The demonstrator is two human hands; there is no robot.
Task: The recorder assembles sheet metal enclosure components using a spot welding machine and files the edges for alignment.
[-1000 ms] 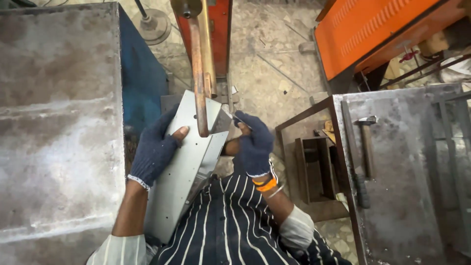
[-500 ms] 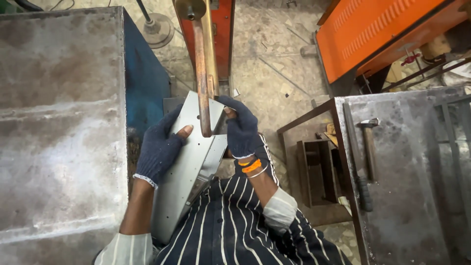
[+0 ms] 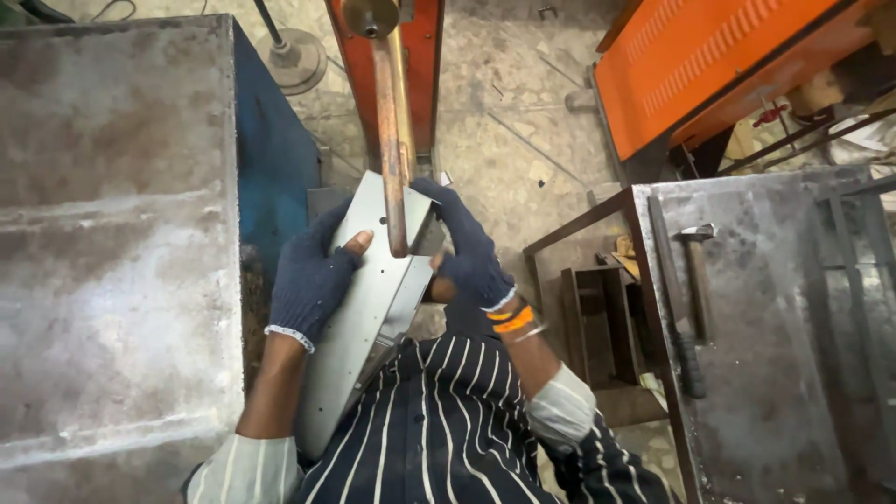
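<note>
Both gloved hands are clamped on a long grey sheet-metal panel (image 3: pixel 369 308) in the middle of the frame. The left hand (image 3: pixel 313 280) grips its left edge, bare thumb tip poking through the dark blue glove and pressing the panel's face. The right hand (image 3: pixel 467 247) closes over the upper right corner, fingers wrapped on top; how its thumb sits underneath is hidden by the panel. The panel slants from centre down toward lower left, its lower end covered by the person's striped shirt. A rusty copper-coloured rod (image 3: pixel 392 149) comes down from the top centre, and its tip meets the panel's upper part between the two hands; the rod's upper end runs into an orange machine (image 3: pixel 420 56) that is cut off by the top edge. Both forearms angle up from the bottom, the right wrist bent and wearing orange bangles. A grey steel table (image 3: pixel 112 233) fills the left side. At right, another metal bench (image 3: pixel 775 373) carries a hammer (image 3: pixel 695 289), and an orange cabinet (image 3: pixel 709 65) sits upper right.
</note>
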